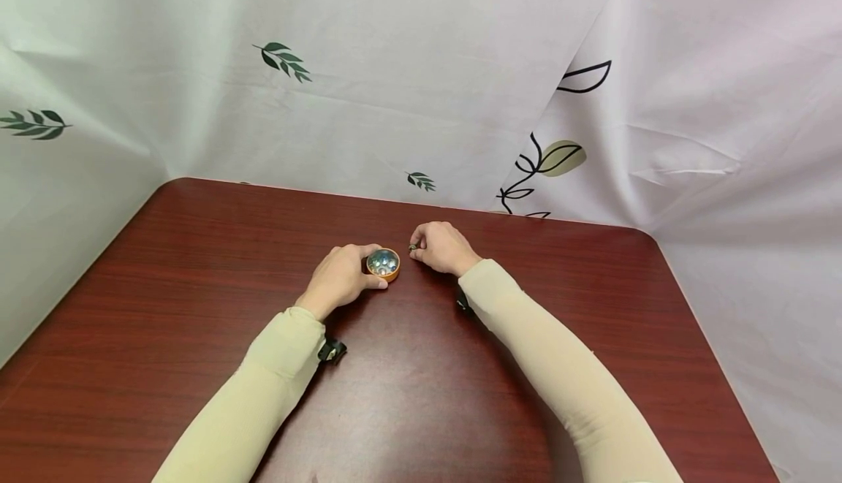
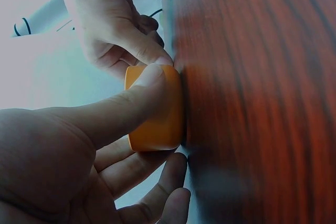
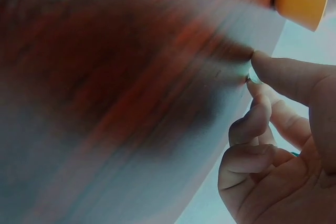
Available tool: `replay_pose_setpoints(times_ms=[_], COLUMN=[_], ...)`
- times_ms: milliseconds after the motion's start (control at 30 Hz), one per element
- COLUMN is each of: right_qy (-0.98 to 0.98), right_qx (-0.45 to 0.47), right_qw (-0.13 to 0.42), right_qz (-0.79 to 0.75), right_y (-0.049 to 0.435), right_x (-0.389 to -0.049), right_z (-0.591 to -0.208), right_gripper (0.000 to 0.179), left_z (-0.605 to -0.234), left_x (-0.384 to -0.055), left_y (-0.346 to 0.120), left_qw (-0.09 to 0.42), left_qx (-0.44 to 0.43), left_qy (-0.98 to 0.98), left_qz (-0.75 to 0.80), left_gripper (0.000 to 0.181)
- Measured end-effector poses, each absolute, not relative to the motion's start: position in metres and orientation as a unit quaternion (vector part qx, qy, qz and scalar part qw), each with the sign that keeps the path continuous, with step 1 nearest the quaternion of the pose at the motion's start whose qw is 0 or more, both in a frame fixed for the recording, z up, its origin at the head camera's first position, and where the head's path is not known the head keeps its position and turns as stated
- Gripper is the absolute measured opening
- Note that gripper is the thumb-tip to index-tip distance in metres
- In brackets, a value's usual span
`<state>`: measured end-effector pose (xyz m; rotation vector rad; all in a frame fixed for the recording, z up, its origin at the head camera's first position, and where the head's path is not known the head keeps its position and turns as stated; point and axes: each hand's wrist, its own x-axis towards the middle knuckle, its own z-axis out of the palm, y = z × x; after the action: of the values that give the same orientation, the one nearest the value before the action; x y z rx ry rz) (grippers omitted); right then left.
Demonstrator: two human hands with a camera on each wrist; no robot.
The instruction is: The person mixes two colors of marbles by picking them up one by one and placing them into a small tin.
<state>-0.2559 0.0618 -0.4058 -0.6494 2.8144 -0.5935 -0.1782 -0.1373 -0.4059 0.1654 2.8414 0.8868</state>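
Observation:
A small round orange container [image 1: 393, 276] stands on the table, with several shiny, glassy round things like marbles [image 1: 381, 261] showing inside it. My left hand [image 1: 340, 275] holds it from the left, thumb on the near side and fingers around the far side. In the left wrist view the thumb lies along the orange wall [image 2: 156, 124]. Just right of the container, my right hand [image 1: 444, 248] pinches a small glassy marble [image 3: 254, 75] between thumb and index finger, low over the tabletop. Its other fingers are curled. The marble is mostly hidden by the fingertips.
The dark red wood-grain table [image 1: 421, 395] has rounded far corners. White cloth [image 1: 368, 103] with leaf prints hangs behind and at both sides. A dark device [image 1: 332, 351] sits on the left wrist, and another [image 1: 463, 299] on the right.

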Motion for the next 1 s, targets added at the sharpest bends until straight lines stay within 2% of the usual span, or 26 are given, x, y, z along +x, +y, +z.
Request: replay_pose_setpoints(times_ms=[1000], right_qy=[0.949], right_qx=[-0.220], right_qw=[0.069], right_qz=[-0.213], right_y=[0.0641], right_x=[-0.2540], right_z=[-0.4043], right_gripper=[0.009], left_z=[-0.4054], left_x=[-0.1771], left_y=[-0.1379], left_qw=[0.077], left_qx=[0.060], left_qy=[0.953], left_qz=[0.288], left_gripper=[0.065])
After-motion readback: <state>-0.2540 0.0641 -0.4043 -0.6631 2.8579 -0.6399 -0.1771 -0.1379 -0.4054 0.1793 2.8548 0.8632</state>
